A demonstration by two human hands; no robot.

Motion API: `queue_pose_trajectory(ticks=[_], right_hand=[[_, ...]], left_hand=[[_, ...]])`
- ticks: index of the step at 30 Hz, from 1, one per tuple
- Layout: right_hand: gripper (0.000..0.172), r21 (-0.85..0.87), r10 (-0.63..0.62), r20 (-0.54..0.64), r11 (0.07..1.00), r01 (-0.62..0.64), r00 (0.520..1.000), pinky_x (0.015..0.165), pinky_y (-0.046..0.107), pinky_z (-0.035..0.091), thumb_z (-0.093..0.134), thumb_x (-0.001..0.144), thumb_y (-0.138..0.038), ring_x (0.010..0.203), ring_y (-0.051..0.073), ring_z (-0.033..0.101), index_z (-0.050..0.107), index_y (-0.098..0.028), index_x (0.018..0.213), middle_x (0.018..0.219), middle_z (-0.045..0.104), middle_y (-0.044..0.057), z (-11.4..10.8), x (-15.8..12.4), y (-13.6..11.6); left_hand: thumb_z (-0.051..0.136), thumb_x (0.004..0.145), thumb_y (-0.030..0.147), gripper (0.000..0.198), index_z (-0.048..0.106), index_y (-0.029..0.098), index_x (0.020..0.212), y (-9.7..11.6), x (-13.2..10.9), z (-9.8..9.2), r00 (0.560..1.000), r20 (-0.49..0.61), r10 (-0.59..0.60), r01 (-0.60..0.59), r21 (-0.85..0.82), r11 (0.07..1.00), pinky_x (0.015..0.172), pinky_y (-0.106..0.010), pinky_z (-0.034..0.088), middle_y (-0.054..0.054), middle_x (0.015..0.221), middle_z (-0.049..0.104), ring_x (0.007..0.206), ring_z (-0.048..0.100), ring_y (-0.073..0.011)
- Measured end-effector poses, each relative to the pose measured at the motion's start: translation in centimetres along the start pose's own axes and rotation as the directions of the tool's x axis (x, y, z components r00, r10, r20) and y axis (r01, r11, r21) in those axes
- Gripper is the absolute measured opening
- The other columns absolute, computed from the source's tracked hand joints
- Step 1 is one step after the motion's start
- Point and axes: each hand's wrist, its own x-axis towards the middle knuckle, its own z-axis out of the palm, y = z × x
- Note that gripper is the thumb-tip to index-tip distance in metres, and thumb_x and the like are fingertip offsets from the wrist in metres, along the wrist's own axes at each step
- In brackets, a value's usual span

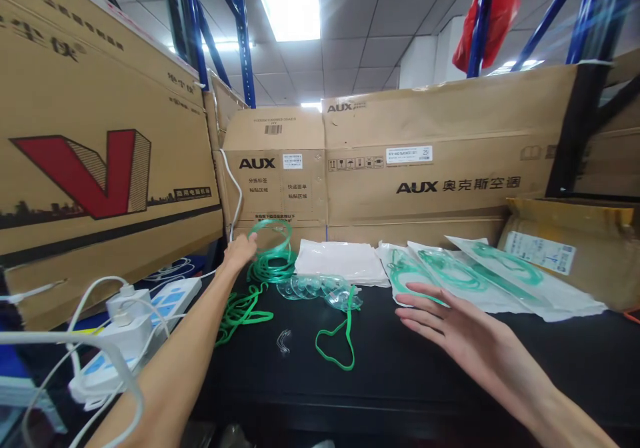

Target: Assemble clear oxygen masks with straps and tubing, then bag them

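Observation:
At the back left of the black table, my left hand (pixel 242 251) pinches a loop of coiled green tubing (pixel 275 267), lifting the loop above the rest of the pile. My right hand (pixel 437 311) is empty, fingers stretched out, in front of white packs of green tubing (pixel 450 271). Several clear plastic cups or masks (pixel 315 287) lie in an overlapping row at the middle. A green elastic strap (pixel 336 348) hangs forward from the row's right end. Beside my left forearm is a heap of green straps (pixel 243 315). Small clear curved pieces (pixel 284 343) lie near the front.
A stack of white sheets or bags (pixel 341 261) lies behind the clear row. Cardboard panels (pixel 430 128) wall the back, and a large carton (pixel 110 121) the left. A power strip with white cables (pixel 133 325) lies left; an open box (pixel 570 235) stands right.

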Motion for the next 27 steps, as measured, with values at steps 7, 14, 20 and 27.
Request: queue_pose_trajectory(ticks=[7, 14, 20, 27], right_hand=[[0.037, -0.301, 0.037, -0.004, 0.953, -0.036, 0.999, 0.106, 0.051, 0.051, 0.055, 0.102, -0.044, 0.112, 0.032, 0.070, 0.072, -0.017, 0.120, 0.120, 0.074, 0.016, 1.5, 0.3, 0.8], [0.039, -0.818, -0.073, 0.053, 0.569, 0.085, 0.996, 0.083, 0.037, 0.058, 0.053, 0.101, -0.051, 0.094, 0.025, 0.072, 0.076, -0.020, 0.101, 0.104, 0.076, 0.008, 2.4, 3.0, 3.2], [0.033, -0.925, -0.249, 0.007, 0.367, 0.101, 0.969, 0.086, 0.041, 0.056, 0.053, 0.099, -0.045, 0.099, 0.027, 0.069, 0.071, -0.024, 0.118, 0.117, 0.070, 0.009, 1.2, 4.4, 5.7], [0.046, -0.979, -0.334, 0.000, 0.191, 0.068, 0.943, 0.118, 0.049, 0.035, 0.055, 0.098, -0.047, 0.143, 0.031, 0.042, 0.059, -0.027, 0.139, 0.155, 0.046, 0.008, 0.0, 4.4, 6.5]], left_hand=[[0.057, 0.099, 0.045, 0.042, 0.064, 0.016, 0.128, 1.8, -3.1, 0.5, 0.979, 0.202, 0.031, -0.045, 0.063, 0.997, 0.110, -0.053, 0.041, -0.017, 0.134, 0.065, 0.127, 0.058, -0.0334], [0.053, 0.097, 0.057, 0.046, 0.070, 0.028, 0.128, 6.7, -13.5, 2.0, 0.790, 0.436, 0.432, -0.387, -0.193, 0.902, 0.103, -0.035, 0.047, -0.005, 0.130, 0.070, 0.122, 0.063, -0.0276], [0.050, 0.101, 0.037, 0.032, 0.066, 0.022, 0.125, 7.5, -18.0, 5.9, 0.838, 0.350, 0.418, -0.394, -0.142, 0.908, 0.101, -0.045, 0.046, -0.012, 0.125, 0.066, 0.119, 0.062, -0.0319], [0.047, 0.102, 0.016, 0.022, 0.063, 0.028, 0.112, 7.9, -18.7, 6.5, 0.769, 0.333, 0.545, -0.464, -0.296, 0.835, 0.094, -0.031, 0.047, 0.000, 0.110, 0.069, 0.106, 0.064, -0.0192]])
